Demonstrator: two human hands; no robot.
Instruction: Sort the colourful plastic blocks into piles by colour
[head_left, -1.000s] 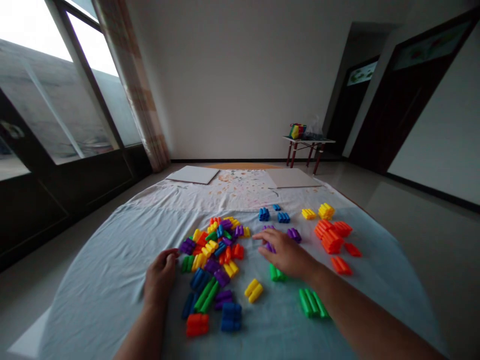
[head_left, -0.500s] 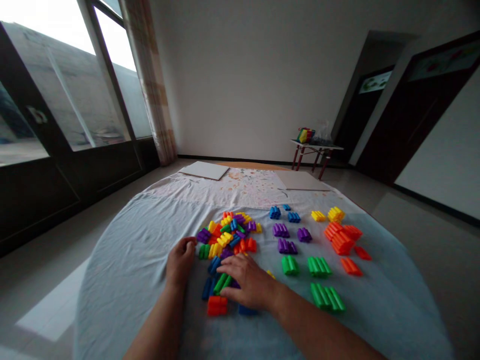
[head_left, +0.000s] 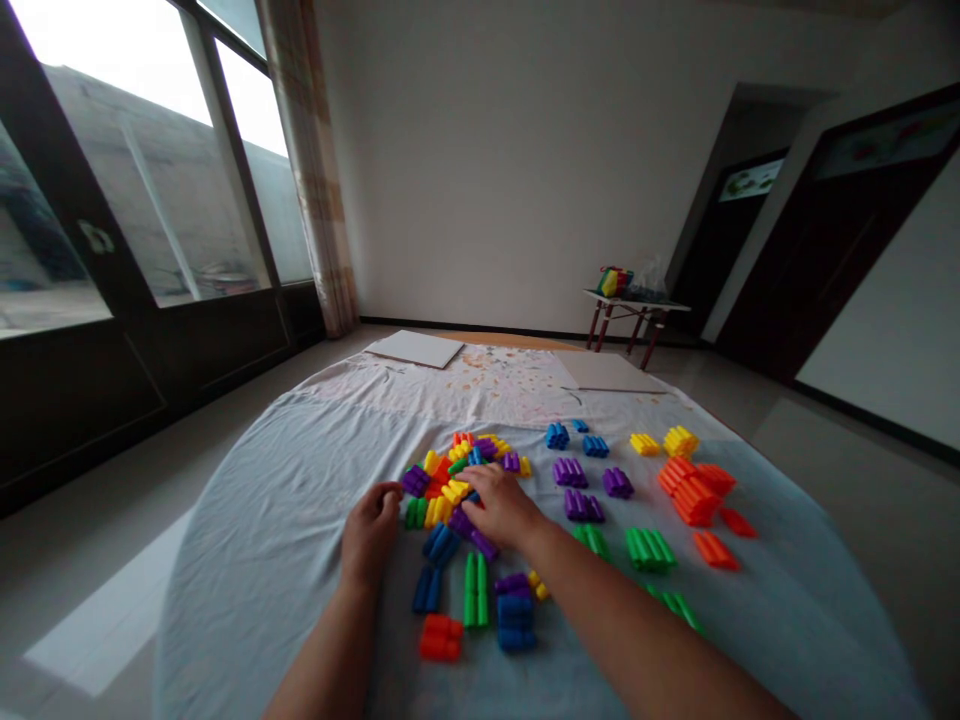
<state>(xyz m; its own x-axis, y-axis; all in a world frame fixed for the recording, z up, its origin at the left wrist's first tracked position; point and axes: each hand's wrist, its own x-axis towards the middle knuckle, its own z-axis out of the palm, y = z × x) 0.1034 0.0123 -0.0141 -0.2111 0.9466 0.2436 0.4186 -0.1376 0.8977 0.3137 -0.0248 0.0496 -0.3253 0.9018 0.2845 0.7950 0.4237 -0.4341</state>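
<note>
My left hand (head_left: 371,530) rests at the left edge of a mixed pile of ribbed plastic building blocks, its fingers curled together. What its fingertips hold, if anything, is hidden. Over the right side of the pile, my right hand (head_left: 501,505) reaches with fingers apart, touching or just above a yellow block (head_left: 454,491). Below it lies a purple block (head_left: 472,532). Nearer me are a long green block (head_left: 475,590), blue blocks (head_left: 516,622) (head_left: 427,588) and an orange block (head_left: 441,638). My right hand and forearm hide some of the pile.
Sorted groups lie to the right: blue blocks (head_left: 556,435), purple blocks (head_left: 583,506), green blocks (head_left: 649,549), yellow blocks (head_left: 680,441) and orange blocks (head_left: 691,492). Two flat boards (head_left: 417,348) (head_left: 609,372) lie on the far side of the cloth-covered table (head_left: 255,520). A small side table (head_left: 637,298) stands beyond.
My right hand has moved away from me, from the near blocks up onto the pile. The green block there now lies uncovered and straighter. My left hand has stayed about where it was.
</note>
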